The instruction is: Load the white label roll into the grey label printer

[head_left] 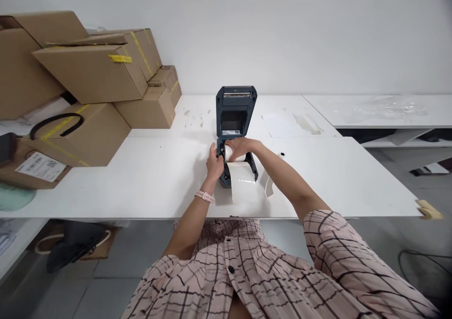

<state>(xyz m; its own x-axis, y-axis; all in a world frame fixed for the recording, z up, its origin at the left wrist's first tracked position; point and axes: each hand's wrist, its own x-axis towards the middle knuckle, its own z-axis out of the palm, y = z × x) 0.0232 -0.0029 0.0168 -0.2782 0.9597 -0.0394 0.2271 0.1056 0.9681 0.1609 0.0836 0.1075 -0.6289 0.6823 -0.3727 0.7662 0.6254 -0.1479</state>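
Observation:
A dark grey label printer (237, 111) stands on the white table with its lid raised. Inside its base lies a white label roll (229, 153), and a strip of labels (242, 180) runs from it over the front toward me. My right hand (238, 148) reaches in from the right, its fingers wrapped over the roll. At the printer's left side, my left hand (214, 163) grips the edge of the base, thumb and fingers partly apart. Partly behind my right forearm, a second small roll (281, 154) rests on the table with a loose strip (269, 186).
Cardboard boxes (92, 71) are piled on the table's left side, with a black curved strap (56, 121) among them. A thin clear sheet (305, 123) lies behind the printer to the right. Tan material (429, 209) wraps the table's right front corner.

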